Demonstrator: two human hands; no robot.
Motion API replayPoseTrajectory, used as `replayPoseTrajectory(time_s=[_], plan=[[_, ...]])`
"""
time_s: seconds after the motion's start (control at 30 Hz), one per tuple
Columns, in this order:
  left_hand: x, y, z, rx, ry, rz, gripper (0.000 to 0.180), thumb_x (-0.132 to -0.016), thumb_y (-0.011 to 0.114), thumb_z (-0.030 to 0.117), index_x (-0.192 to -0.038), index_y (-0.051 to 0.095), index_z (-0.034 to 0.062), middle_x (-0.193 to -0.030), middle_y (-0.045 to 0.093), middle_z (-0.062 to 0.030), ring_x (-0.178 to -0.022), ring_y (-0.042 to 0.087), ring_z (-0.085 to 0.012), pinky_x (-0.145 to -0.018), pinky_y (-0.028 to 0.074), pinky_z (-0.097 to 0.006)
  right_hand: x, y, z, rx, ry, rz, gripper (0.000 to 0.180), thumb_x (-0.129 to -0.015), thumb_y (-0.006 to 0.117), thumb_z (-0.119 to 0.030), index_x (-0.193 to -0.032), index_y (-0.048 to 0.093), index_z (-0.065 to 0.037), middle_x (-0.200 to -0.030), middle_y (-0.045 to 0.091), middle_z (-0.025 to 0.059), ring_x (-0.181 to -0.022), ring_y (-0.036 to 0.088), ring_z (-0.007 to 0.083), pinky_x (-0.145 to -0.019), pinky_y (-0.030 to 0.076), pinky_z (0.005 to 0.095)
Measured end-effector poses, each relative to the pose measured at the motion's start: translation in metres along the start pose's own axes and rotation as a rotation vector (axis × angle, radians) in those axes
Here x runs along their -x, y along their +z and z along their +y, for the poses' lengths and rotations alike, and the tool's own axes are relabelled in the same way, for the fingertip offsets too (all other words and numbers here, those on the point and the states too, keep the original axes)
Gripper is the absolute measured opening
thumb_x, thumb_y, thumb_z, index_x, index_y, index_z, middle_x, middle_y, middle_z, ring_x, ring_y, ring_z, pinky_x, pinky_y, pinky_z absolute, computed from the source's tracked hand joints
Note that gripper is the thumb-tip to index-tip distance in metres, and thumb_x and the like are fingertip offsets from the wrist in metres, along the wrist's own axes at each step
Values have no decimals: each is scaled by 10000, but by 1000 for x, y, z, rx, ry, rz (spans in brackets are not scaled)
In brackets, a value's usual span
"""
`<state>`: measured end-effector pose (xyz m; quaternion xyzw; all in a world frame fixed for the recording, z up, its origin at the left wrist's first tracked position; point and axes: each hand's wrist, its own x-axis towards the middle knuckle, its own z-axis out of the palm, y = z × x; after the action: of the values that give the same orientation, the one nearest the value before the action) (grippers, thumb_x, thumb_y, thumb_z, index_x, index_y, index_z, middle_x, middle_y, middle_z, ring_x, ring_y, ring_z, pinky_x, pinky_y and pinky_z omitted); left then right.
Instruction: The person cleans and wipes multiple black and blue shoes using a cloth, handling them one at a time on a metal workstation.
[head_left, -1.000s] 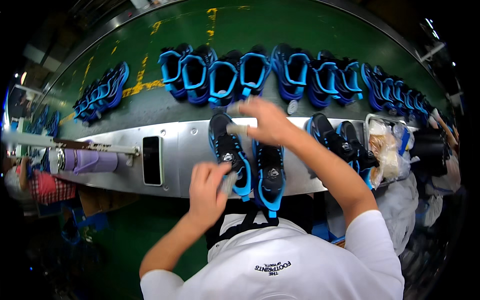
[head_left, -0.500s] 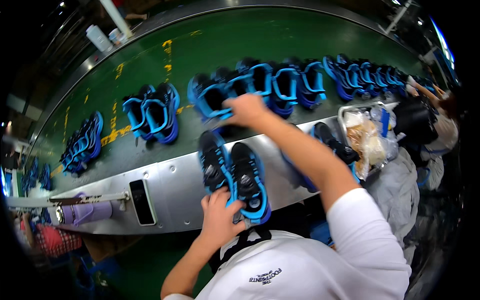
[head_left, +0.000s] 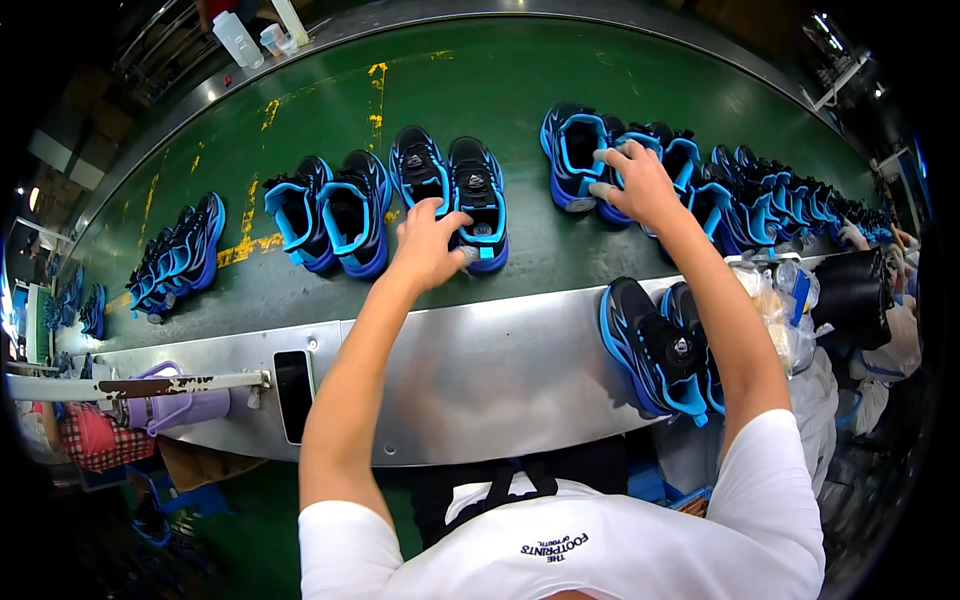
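A pair of black-and-blue sneakers [head_left: 480,185] stands on the green work surface, toes pointing away from me. My left hand [head_left: 428,245] is closed at their heels, its thumb and fingers over the heel collars. To the right, my right hand [head_left: 645,185] reaches into a row of matching sneakers [head_left: 575,150], thumb and fingers on the collar of one near the row's left end. Pale coverings show on its fingertips. Another sneaker pair [head_left: 650,350] sits on the metal ledge, partly hidden by my right forearm.
More sneakers [head_left: 350,215] stand left on the green surface [head_left: 480,75]. Along the metal ledge [head_left: 480,380] lie a phone [head_left: 293,395] and a lilac tumbler [head_left: 190,408] behind a worn metal bar [head_left: 150,385]. Plastic bags [head_left: 790,310] crowd the right.
The sneaker pair under my left hand has moved from the metal ledge forward onto the green surface. My right hand and the sneaker row have shifted right, widening a gap.
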<state>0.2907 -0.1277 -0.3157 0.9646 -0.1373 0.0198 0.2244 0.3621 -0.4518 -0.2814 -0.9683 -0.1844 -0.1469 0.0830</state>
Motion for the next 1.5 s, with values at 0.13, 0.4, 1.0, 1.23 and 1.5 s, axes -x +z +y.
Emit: replayPoseTrajectory(time_s=[0.13,0.4,1.0,1.23,1.5], plan=[[23,-41,-21,32,143,467,386,-765,709,141,-1144,640,102,-1232,582,-143,-1174,499,-356,-1024,377,-432,-23,-28,-92,-430,-200,6,234,-835,682,-217,-1038,690,-99,-1017,645,114,-985,613,306,-832,515,409],[50,-59,-174,-207,-352,263,379,-766,706,117,-1131,637,39,-1102,634,-208,-1077,541,-397,-947,437,-443,-32,96,-285,-703,-305,-279,488,-808,690,-147,-1264,518,-145,-1306,467,153,-1074,583,376,-884,511,446],[254,-16,99,445,-51,147,327,-712,719,47,-1024,627,23,-941,605,-159,-839,589,-350,-744,488,-417,209,-76,-148,-859,-309,-554,305,-759,679,-19,-1056,658,-87,-936,608,118,-841,608,314,-719,500,391],[197,-47,93,43,30,509,455,-667,742,1,-1097,598,33,-970,618,-133,-844,595,-336,-750,499,-402,166,-84,-162,-486,-314,-2,535,-706,730,-34,-1219,610,-129,-1008,624,79,-901,612,291,-765,523,395],[189,-16,82,107,-52,146,562,-656,734,-3,-1188,564,57,-973,595,-158,-849,607,-370,-735,511,-440,165,-39,-159,-656,-181,-232,422,-718,685,52,-1118,626,-67,-1057,641,118,-958,621,338,-818,522,388]])
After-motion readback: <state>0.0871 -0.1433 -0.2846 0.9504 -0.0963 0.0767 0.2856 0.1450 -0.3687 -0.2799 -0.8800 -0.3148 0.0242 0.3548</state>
